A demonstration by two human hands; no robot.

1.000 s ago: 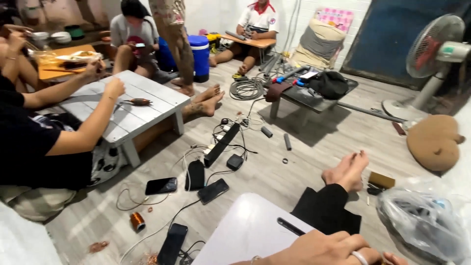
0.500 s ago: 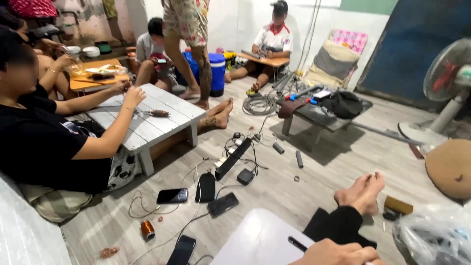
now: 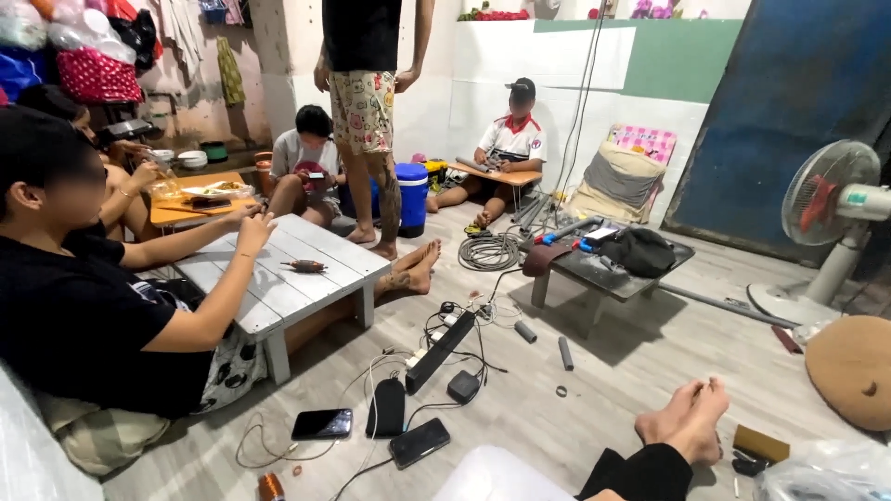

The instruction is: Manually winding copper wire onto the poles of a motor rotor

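white table top (image 3: 492,475) lies at the bottom edge beside the person's bare feet (image 3: 687,422), yet left hand and right hand sit out of view, so i cannot tell whether their fingers are apart or together.

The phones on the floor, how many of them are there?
2 clearly: one phone lies left of the dark pouch, and another phone lies just right of it, near the power strip. Others may lie hidden below the picture's edge.

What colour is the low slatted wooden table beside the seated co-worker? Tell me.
Pale grey-white; the low slatted wooden table shows best in the head view.
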